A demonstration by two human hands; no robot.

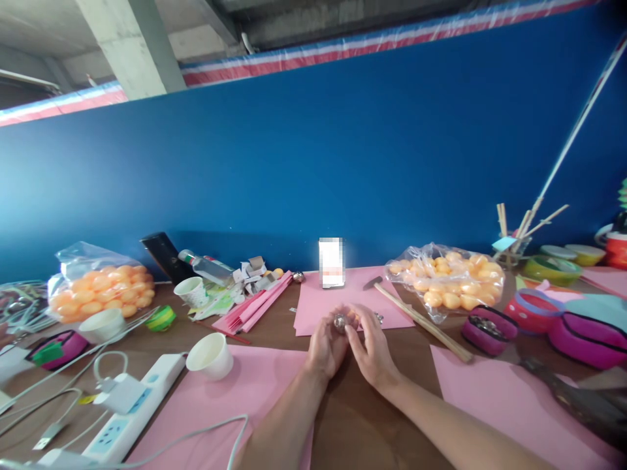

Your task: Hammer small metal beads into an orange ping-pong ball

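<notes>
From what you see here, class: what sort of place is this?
Probably a craft workbench: pink paper sheets, bags of orange balls and a hammer surround the left hand and right hand, which hold a small silvery ball.

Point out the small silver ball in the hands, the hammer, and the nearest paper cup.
small silver ball (339,322), head view, on its shiny top showing between the fingers.
hammer (420,324), head view, midway along the wooden handle.
paper cup (212,356), head view, on its white side wall.
</notes>
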